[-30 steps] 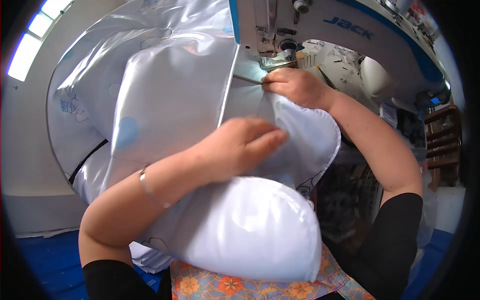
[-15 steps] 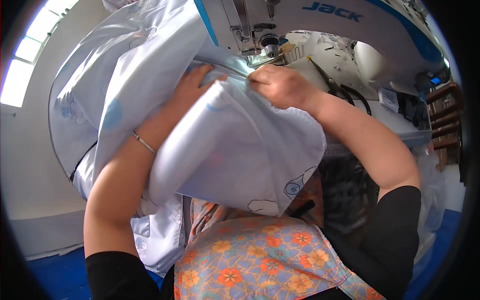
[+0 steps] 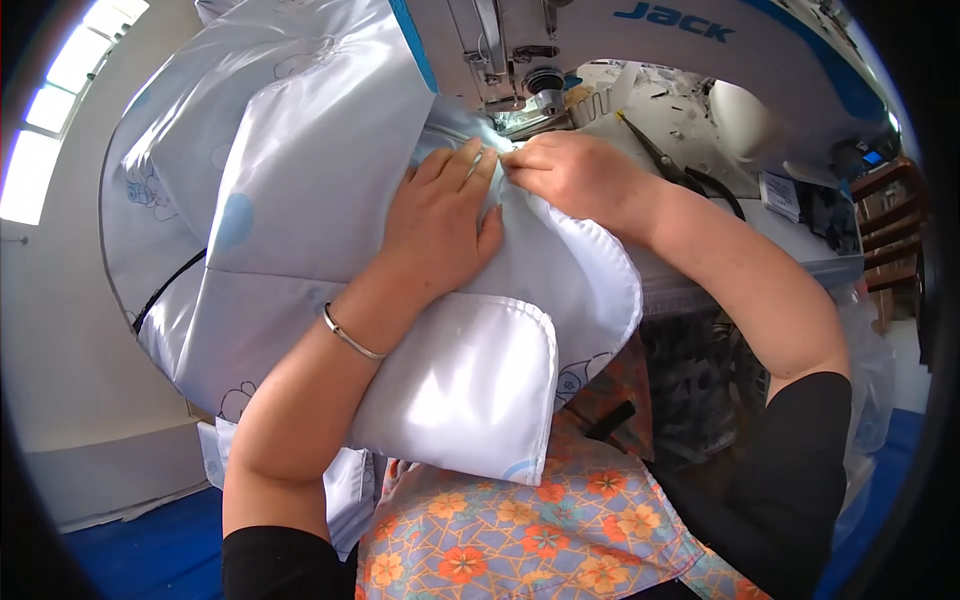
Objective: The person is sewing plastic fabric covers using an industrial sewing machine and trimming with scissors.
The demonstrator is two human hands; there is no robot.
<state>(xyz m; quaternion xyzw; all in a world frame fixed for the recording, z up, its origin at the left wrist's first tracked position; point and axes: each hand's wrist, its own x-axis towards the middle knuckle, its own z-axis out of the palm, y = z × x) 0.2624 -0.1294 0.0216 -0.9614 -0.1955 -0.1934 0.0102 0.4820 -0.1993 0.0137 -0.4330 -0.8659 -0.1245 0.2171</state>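
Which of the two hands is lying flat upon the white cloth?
The left hand, on the arm with the silver bracelet; the right hand has curled fingers.

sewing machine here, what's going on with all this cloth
A person has both bare hands on shiny white fabric at a sewing machine. The left hand lies spread on it, while the right hand pinches it with its fingers, close to the machine's lit sewing area. A folded-over flap shows below the left hand, above a floral apron.
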